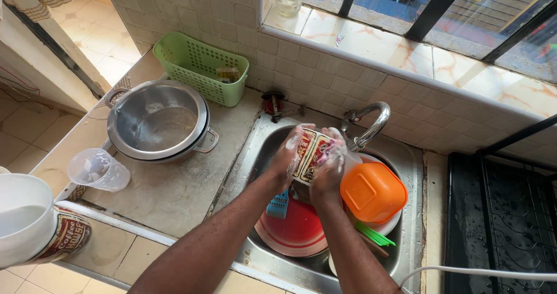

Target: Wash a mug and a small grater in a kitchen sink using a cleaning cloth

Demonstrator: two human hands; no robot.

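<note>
Both soapy hands hold a printed mug [308, 153] over the sink [413, 172] — left hand [290, 152] and right hand [329, 166] each keep a tight grip on it. An orange bowl [371, 191] sits just beside, by the tap [368, 123].

A printed mug [308, 153] is sitting between two soapy hands above the sink, just left of the curved tap and a little toward the far side of the basin. It is lying tilted, its side wall turned up to the camera, showing a cream ground with red and dark lettering and a dark band along the edge. White suds are clinging to its right part and blurring the print there. Its left end and right end are lying hidden under the fingers, so its handle and mouth cannot be made out
</note>
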